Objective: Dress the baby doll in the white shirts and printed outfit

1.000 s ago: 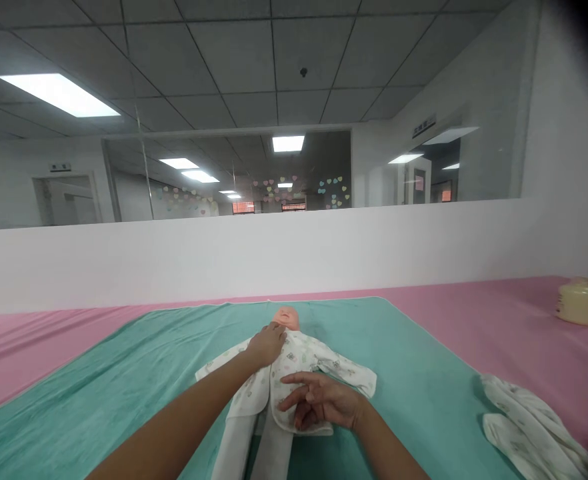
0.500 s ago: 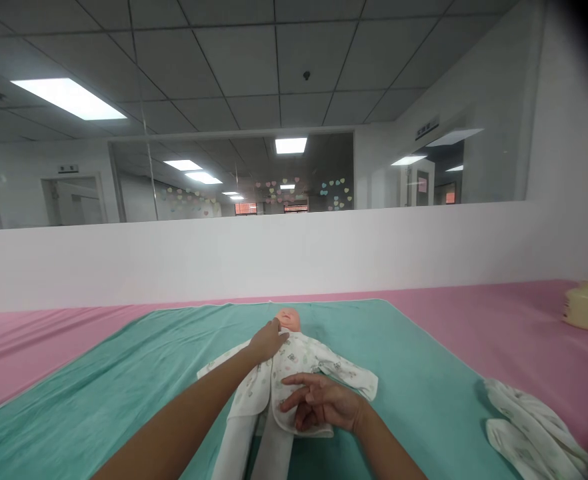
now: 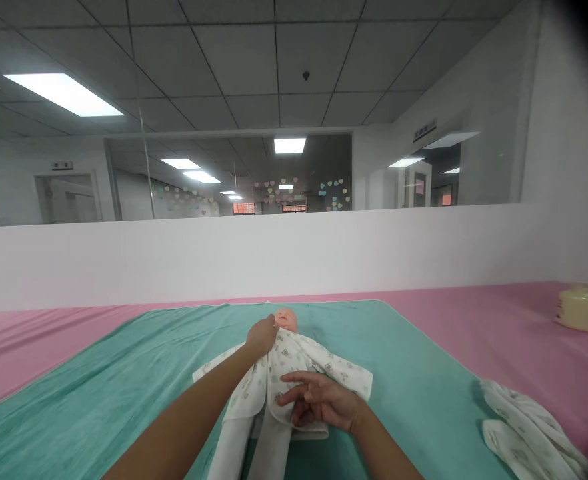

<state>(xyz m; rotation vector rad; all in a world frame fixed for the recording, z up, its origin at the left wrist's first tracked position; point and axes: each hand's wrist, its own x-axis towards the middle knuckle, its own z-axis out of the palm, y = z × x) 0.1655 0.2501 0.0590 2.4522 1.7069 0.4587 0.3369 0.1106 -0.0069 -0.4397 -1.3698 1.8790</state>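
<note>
A baby doll [image 3: 287, 319] lies on its back with its head toward the far wall. It wears a white printed baby jacket [image 3: 297, 350], sleeves spread to both sides, and white trousers [image 3: 270, 445]. At the doll's neck, my left hand [image 3: 263, 335] is closed on the jacket's collar edge; its fingertips are partly hidden. My right hand [image 3: 327, 402] is over the lower front of the jacket, palm turned sideways. Its index and middle fingers stretch out and the others curl loosely, with nothing seen in them.
A green cloth [image 3: 414, 393] lies under the doll, over a pink sheet [image 3: 474, 313]. Crumpled white printed clothing [image 3: 529, 427] is at the right. Farther right stands a pale yellow bottle [image 3: 579, 308]. A low white wall [image 3: 199, 260] with glass above closes the far side.
My left hand has shifted slightly up and left at the neck, drawing the collar edge with it. My right hand stays nearly in place. The view has moved slightly.
</note>
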